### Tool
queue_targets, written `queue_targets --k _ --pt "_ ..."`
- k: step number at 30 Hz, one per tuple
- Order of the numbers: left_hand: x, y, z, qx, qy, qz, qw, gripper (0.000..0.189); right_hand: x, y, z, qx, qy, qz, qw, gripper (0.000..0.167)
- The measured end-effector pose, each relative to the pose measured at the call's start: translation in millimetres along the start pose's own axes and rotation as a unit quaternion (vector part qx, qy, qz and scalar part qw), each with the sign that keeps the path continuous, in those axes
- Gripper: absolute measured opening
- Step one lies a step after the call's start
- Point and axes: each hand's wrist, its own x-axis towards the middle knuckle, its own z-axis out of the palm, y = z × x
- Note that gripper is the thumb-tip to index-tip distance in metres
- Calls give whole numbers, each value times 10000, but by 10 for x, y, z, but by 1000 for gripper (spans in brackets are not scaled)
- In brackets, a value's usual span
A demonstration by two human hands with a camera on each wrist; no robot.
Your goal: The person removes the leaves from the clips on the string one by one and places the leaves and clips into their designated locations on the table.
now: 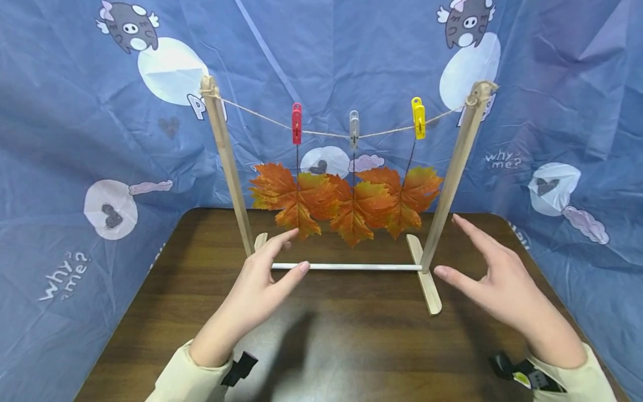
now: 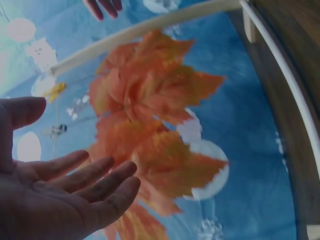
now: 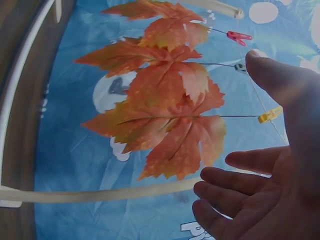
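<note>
Three orange artificial maple leaves hang by their stems from a string (image 1: 321, 133) tied between two wooden posts. A red clothespin (image 1: 297, 124) holds the left leaf (image 1: 286, 195), a grey clothespin (image 1: 354, 127) the middle leaf (image 1: 354, 209), and a yellow clothespin (image 1: 419, 119) the right leaf (image 1: 402, 198). My left hand (image 1: 263, 285) hovers in front of the frame's lower left, fingers extended and thumb apart. Near the right post (image 1: 456, 181), my right hand (image 1: 502, 279) is held up likewise. Both wrist views show empty palms beside the leaves.
The left post (image 1: 227, 167) and right post stand on wooden feet, such as the right foot (image 1: 426, 279). A white rod (image 1: 351, 267) joins them low down. All this stands on a brown table (image 1: 351, 335), with a blue printed cloth (image 1: 261, 56) behind.
</note>
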Motion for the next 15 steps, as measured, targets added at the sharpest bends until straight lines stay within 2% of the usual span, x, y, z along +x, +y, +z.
queue_targets --k 6,9,15 --pt "153 139 79 -692 -39 -197 9974 53 104 -61 -46 157 243 -200 9994 87" --pt "218 185 111 -897 -53 -302 9955 52 154 -85 -67 325 338 -251 9986 84" --pt "349 263 201 -1047 -30 -51 9945 47 271 -153 -108 676 702 -562 9937 76"
